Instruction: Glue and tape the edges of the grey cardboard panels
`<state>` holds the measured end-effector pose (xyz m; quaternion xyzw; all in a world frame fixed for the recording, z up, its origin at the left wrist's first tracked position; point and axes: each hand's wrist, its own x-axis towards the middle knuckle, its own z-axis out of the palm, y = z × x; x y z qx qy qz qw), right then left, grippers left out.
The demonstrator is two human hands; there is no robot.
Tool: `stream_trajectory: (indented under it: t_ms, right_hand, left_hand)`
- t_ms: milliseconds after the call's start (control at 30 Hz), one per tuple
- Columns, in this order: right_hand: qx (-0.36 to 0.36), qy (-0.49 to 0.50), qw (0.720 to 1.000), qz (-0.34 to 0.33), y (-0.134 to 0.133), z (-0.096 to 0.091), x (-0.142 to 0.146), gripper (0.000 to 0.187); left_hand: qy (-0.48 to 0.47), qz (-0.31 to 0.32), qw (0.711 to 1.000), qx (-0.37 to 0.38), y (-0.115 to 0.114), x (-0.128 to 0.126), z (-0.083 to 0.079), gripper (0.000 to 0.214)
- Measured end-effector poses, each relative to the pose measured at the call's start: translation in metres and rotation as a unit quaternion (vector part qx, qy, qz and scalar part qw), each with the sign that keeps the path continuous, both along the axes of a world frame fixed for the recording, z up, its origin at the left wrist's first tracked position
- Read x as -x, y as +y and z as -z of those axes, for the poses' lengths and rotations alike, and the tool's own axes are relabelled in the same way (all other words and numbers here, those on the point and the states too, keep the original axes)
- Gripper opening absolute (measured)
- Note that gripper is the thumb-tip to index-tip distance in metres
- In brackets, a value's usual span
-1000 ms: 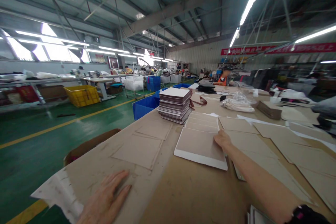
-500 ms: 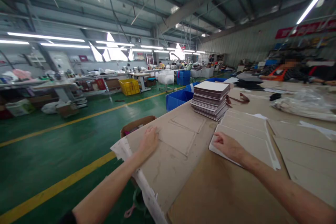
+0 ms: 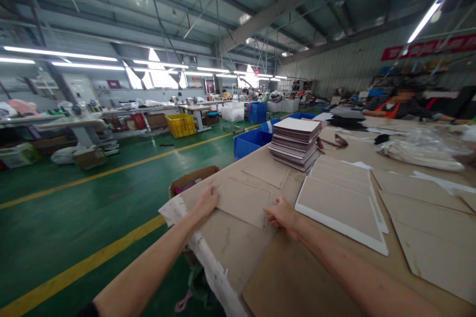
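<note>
A flat beige cardboard panel (image 3: 243, 204) lies on the near left part of the table, between my two hands. My left hand (image 3: 207, 200) is closed at its left edge, fingers pinched together. Across from it, my right hand (image 3: 281, 214) has its fingers curled and closed at the panel's right edge. A second thin panel (image 3: 267, 172) lies just beyond. To the right of my right hand is a larger white-edged board (image 3: 340, 203) with beige panels on it. Both sets of fingertips are partly hidden.
A tall stack of boards (image 3: 295, 143) stands behind the panels. Blue bins (image 3: 253, 142) and a cardboard box (image 3: 193, 178) are beside the table's left edge. More cardboard sheets (image 3: 431, 233) and a plastic bag (image 3: 424, 148) lie rightward. A co-worker (image 3: 394, 104) is across the table.
My right hand has moved left from the white-edged board to the right edge of the cardboard panel. My left hand stays near the panel's left edge. The view has shifted slightly.
</note>
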<state>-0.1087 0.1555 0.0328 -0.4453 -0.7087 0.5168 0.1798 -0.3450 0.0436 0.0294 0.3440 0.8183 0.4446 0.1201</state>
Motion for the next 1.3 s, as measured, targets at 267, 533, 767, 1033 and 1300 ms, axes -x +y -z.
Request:
stream_trajectory:
  t_ms: [267, 533, 767, 1033, 1300]
  right_hand:
    - [-0.16, 0.04, 0.986, -0.001, -0.049, -0.047, -0.083, 0.055]
    - [-0.562, 0.033, 0.822, -0.082, -0.131, -0.097, -0.152, 0.064]
    - [-0.721, -0.23, 0.654, 0.007, -0.141, -0.106, -0.212, 0.044]
    - [-0.641, -0.352, 0.67, 0.126, -0.122, -0.128, -0.291, 0.022]
    - [-0.269, 0.18, 0.858, 0.398, -0.147, -0.101, -0.35, 0.045]
  left_hand:
    - [-0.211, 0.007, 0.968, -0.138, -0.072, -0.048, -0.032, 0.045]
    - [-0.267, 0.101, 0.923, -0.259, -0.055, -0.159, -0.101, 0.051]
    - [-0.371, 0.198, 0.867, -0.267, -0.033, -0.268, -0.114, 0.044]
    - [-0.381, 0.409, 0.77, -0.308, -0.044, -0.352, -0.15, 0.048]
    - [-0.399, 0.332, 0.832, -0.194, -0.033, -0.376, -0.077, 0.035]
